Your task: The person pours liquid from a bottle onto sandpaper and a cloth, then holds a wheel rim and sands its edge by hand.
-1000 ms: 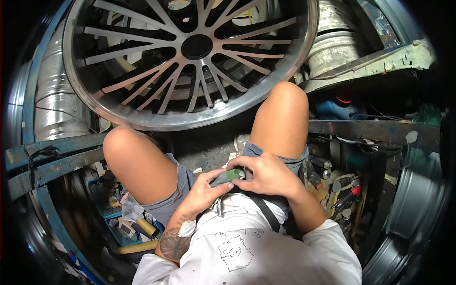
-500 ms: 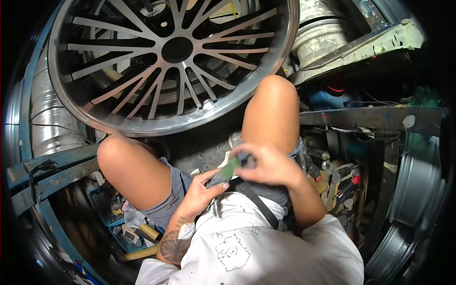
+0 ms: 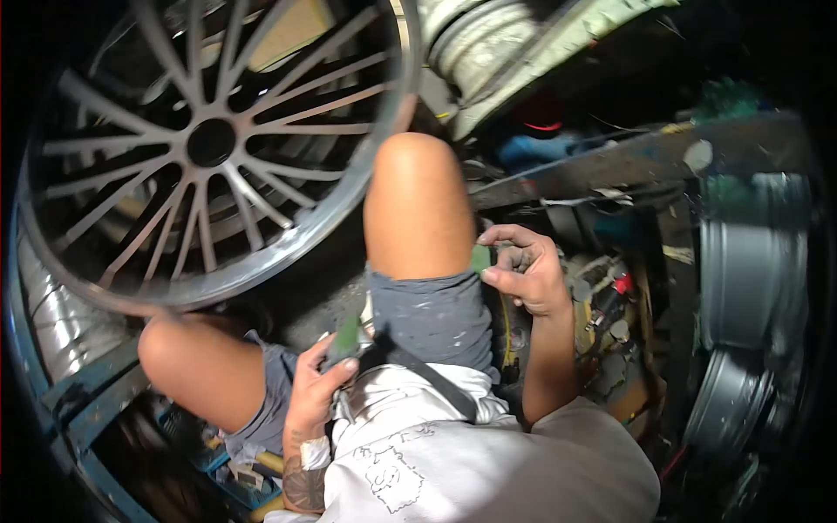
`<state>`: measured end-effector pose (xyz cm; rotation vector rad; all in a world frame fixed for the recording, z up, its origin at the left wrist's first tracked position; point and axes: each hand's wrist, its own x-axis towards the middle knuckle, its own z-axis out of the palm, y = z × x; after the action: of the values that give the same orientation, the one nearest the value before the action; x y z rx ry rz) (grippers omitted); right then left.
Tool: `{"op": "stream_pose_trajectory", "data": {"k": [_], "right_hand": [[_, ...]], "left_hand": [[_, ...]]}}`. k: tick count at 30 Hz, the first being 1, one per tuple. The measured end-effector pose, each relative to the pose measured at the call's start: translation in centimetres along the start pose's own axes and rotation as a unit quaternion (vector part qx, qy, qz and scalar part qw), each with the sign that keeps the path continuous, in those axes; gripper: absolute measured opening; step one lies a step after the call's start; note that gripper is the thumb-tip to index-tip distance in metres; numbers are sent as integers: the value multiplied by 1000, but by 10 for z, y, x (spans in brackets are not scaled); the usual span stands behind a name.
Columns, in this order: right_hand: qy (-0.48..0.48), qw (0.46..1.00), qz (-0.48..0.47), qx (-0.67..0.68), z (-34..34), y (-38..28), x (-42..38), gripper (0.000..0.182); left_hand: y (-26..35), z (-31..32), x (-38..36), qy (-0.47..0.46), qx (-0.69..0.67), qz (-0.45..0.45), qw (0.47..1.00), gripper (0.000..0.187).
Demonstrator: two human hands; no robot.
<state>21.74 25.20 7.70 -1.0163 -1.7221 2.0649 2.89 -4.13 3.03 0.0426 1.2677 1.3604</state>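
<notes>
The left hand (image 3: 316, 376) sits low at the lap, thumb laid along the near side of 1 green-grey piece (image 3: 346, 339), its grip closed around it. The right hand (image 3: 529, 270) is raised beside the right thigh, forearm upright, fingers curled, its grip a narrow pinch of thumb and index finger on 1 small green piece (image 3: 479, 258). Beyond the knees leans 1 multi-spoke alloy wheel (image 3: 228, 171); 2 grey wheel rims (image 3: 753, 283) stand at far right.

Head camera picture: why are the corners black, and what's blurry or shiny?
Head view: corners go black, probably a wide, fisheye-like lens; head view: the big wheel is softly smeared, with bright glare low on its rim; head view: a grey shadow covers part of the white shirt.
</notes>
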Motion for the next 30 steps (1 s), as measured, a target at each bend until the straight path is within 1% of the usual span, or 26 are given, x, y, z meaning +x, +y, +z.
{"op": "stream_pose_trajectory", "data": {"k": [1, 2, 3, 4, 5, 6, 7, 9, 11, 12, 14, 15, 16, 19, 22, 23, 25, 27, 28, 29, 30], "right_hand": [[9, 999, 29, 34, -26, 17, -7, 38], [37, 995, 67, 60, -45, 39, -11, 36], [62, 989, 103, 88, -63, 66, -12, 34], [92, 975, 127, 158, -85, 104, -14, 31], [119, 955, 148, 228, -106, 145, -15, 28], [191, 906, 193, 324, -125, 182, -18, 22], [271, 865, 183, 380, -142, 220, -21, 22], [377, 827, 205, 364, -156, 250, -18, 21], [393, 822, 231, 343, -183, 310, -14, 21], [400, 819, 242, 333, -185, 315, -10, 21], [380, 853, 311, 177, -183, 327, -3, 18], [366, 860, 343, 96, -182, 332, -1, 18], [366, 854, 370, 5, -185, 334, 4, 20], [357, 851, 374, -94, -185, 334, 8, 25], [402, 821, 356, -195, -178, 317, 11, 27], [398, 839, 311, -203, -171, 306, 9, 27], [381, 872, 219, -214, -132, 259, 4, 27], [321, 910, 47, -257, -92, 251, 0, 33], [287, 918, -41, -271, -71, 247, -6, 37], [213, 941, 49, -258, -54, 239, -19, 51], [175, 952, 68, -244, -36, 232, -25, 52]], "left_hand": [[-3, -1, 3, 1, -1, 12, 1000, 43], [-2, 2, 4, -3, -32, -5, 999, 45], [-4, 3, 7, -9, -32, -8, 999, 45], [-3, 5, 8, -14, -24, -10, 1000, 45], [-1, 7, 9, -17, -16, -10, 1000, 44], [1, 9, 9, -17, -16, -10, 1000, 44], [3, 10, 6, -13, -18, -10, 1000, 45], [2, 9, 4, 4, -31, -14, 999, 45], [1, 5, 1, 21, -46, -24, 998, 46], [0, 5, 2, 25, -38, -16, 999, 46], [0, 10, 4, 30, -33, -13, 999, 46], [1, 12, 5, 32, -31, -12, 999, 46], [2, 12, 5, 31, -22, -15, 999, 47], [4, 15, 6, 33, -23, -12, 999, 45], [1, 11, 7, 40, -22, -9, 999, 45], [1, 11, 8, 43, -11, -8, 999, 43], [1, 13, 10, 56, 11, -5, 998, 39], [-1, 13, 14, 69, 12, 4, 998, 40], [-2, 13, 16, 76, 13, 9, 997, 41], [0, 15, 16, 80, -8, -6, 997, 41], [-5, 12, 19, 81, -29, 4, 996, 38]]}}
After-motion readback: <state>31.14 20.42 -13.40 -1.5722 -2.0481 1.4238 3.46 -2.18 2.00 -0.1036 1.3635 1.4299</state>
